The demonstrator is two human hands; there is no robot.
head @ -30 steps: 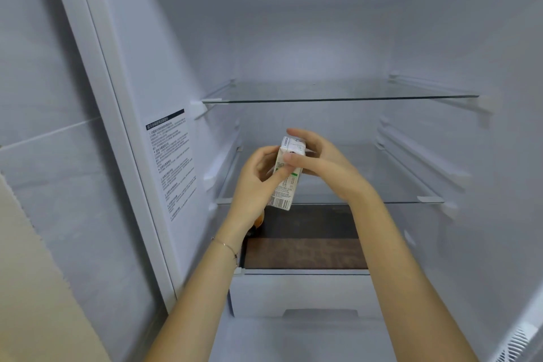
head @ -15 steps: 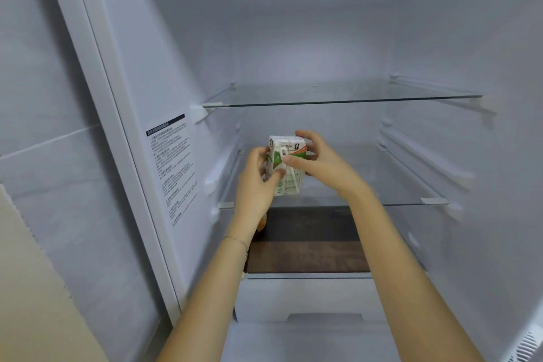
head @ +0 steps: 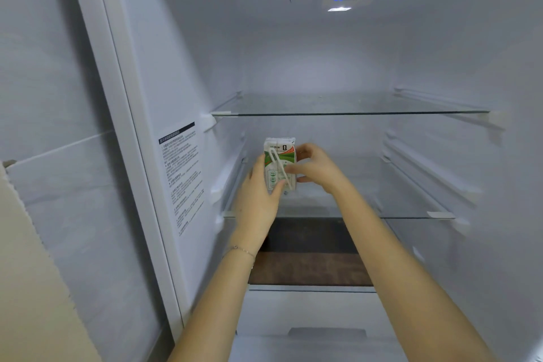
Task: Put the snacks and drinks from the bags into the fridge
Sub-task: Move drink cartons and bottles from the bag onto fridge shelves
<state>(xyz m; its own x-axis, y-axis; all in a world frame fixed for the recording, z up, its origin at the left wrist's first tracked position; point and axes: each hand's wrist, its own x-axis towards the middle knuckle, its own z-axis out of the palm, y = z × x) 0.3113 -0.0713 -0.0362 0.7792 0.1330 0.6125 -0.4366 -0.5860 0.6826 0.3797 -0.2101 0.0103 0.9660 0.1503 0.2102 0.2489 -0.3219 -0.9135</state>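
Now | drink carton (head: 280, 164) upright, earlier tilted | left hand (head: 258, 200) and right hand (head: 318, 169) grip it

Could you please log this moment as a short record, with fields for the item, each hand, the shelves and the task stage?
item: carton, upright, straw on its front
left hand: grips the carton's left side
right hand: grips its right side
place: inside the fridge, at the lower shelf; resting on it or just above, cannot tell
upper shelf: above the carton, apart from it
drawer: white, below the shelves
stage: carton not yet let go
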